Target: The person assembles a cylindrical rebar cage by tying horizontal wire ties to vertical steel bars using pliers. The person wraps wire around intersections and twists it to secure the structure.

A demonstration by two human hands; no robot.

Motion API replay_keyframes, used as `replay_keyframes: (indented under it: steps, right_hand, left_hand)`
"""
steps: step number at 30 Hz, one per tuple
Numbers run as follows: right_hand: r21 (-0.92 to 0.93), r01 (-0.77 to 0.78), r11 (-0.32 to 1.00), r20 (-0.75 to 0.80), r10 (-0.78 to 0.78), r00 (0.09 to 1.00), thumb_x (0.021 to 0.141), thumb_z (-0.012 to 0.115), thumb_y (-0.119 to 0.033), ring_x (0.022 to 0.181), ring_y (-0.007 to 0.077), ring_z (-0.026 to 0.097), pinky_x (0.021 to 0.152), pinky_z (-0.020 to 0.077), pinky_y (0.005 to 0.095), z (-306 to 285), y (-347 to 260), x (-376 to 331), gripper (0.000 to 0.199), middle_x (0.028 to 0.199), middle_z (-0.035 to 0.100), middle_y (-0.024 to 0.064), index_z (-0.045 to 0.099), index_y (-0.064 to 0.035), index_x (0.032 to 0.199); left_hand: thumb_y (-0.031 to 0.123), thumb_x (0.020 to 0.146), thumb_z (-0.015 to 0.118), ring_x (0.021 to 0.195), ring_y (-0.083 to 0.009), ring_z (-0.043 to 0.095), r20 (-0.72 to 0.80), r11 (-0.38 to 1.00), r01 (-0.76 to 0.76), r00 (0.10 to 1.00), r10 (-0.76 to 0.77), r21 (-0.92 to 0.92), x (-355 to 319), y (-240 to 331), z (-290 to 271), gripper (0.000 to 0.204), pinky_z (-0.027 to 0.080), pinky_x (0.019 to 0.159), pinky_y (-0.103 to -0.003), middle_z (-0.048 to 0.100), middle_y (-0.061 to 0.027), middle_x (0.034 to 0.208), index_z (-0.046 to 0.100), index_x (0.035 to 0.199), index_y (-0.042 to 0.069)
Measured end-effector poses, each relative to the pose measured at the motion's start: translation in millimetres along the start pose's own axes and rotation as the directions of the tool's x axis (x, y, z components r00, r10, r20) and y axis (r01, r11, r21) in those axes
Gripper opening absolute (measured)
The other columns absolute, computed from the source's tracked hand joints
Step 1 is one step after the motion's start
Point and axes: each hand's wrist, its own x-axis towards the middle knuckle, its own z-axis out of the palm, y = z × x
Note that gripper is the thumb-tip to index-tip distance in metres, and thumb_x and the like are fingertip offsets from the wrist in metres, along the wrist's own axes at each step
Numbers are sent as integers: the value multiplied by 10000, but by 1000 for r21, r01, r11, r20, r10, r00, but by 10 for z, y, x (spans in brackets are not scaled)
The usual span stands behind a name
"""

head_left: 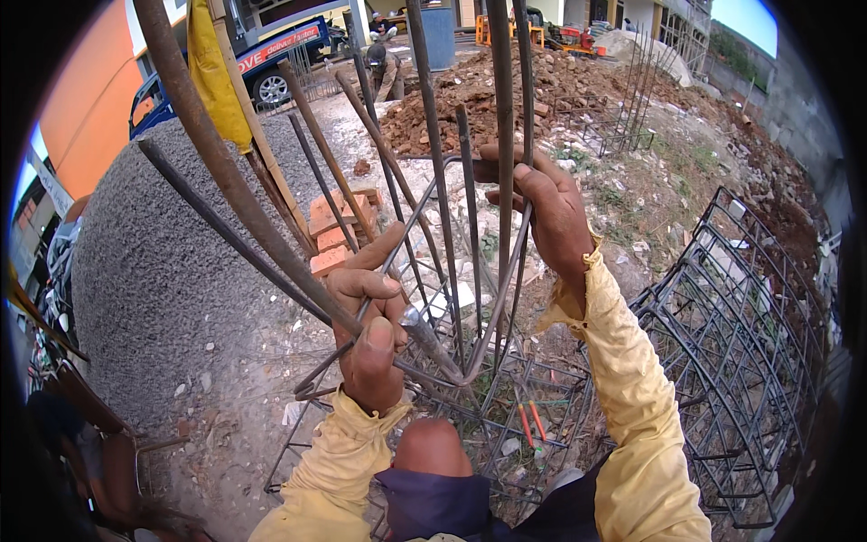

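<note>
Bent-rod stirrup (465, 380) sits mid-frame among upright bars (502, 90). Far left, a gravel heap (172, 271) covers rubbly ground (244, 388); left of centre, the left hand (384, 312) pinches the stirrup, fingers curled; upper centre, the right hand (555, 212) pinches it too; lower right, rebar cages (695, 352).

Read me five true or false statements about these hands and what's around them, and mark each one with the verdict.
1. The left hand and right hand both hold the bent steel stirrup. True.
2. The red-handled tool is in the right hand. False: it lies lower down, apart from both hands.
3. A gray gravel pile rises left of the orange bricks. True.
4. Both sleeves are blue. False: they are yellow.
5. Both hands wear gloves. False: they are bare.
</note>
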Motion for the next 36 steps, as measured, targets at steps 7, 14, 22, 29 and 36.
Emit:
replay_keyframes:
  steps: [7, 14, 22, 29, 36]
  right_hand:
    - [-201, 17, 980, 117, 6, 993, 954, 436, -208, 1066, 212, 635, 952, 462, 366, -180, 503, -206, 379, 1096, 693, 145, 643, 21, 1174]
    - [-129, 26, 991, 99, -13, 995, 984, 415, -229, 1150, 243, 615, 1020, 426, 353, -291, 886, -635, 404, 1170, 667, 172, 559, 26, 1262]
    - [-141, -36, 989, 65, 46, 997, 984, 415, -205, 1127, 226, 606, 996, 428, 356, -300, 1106, -782, 409, 1219, 639, 150, 535, 19, 1303]
    - [-155, -54, 986, -160, 29, 987, 994, 555, -259, 1119, 234, 597, 996, 453, 362, -595, 948, -1147, 424, 1155, 639, 153, 500, -27, 1345]
    - [-49, -411, 911, -223, 391, 893, 988, 573, -190, 756, 124, 634, 709, 541, 281, -891, 1270, -2388, 241, 857, 664, 59, 629, 12, 1107]
  left_hand:
    - [363, 899, 651, 615, -33, 528, -8, 980, 134, 991, -134, 144, -417, -307, -305, 390, 468, 494, -138, 468, -341, 1377, 541, 1049, 21]
    - [393, 929, 597, 643, -42, 488, 19, 991, 69, 997, -72, 115, -732, -568, -200, 366, 433, 517, -148, 491, -314, 1371, 533, 1058, 57]
    - [440, 911, 528, 753, -86, 419, 72, 913, 50, 994, -86, 405, -943, -675, -342, 414, 325, 645, -244, 545, -267, 1341, 552, 1121, 84]
    - [645, 967, 399, 740, -78, 511, -166, 932, 211, 972, -168, 296, -1173, -398, -394, 670, 411, 608, -223, 596, -141, 1150, 519, 1248, 48]
    - [556, 1020, 384, 576, -82, 456, -556, 886, 405, 694, -458, -225, -1638, 48, -607, 530, 334, 413, -199, 631, -69, 962, 584, 1128, 77]
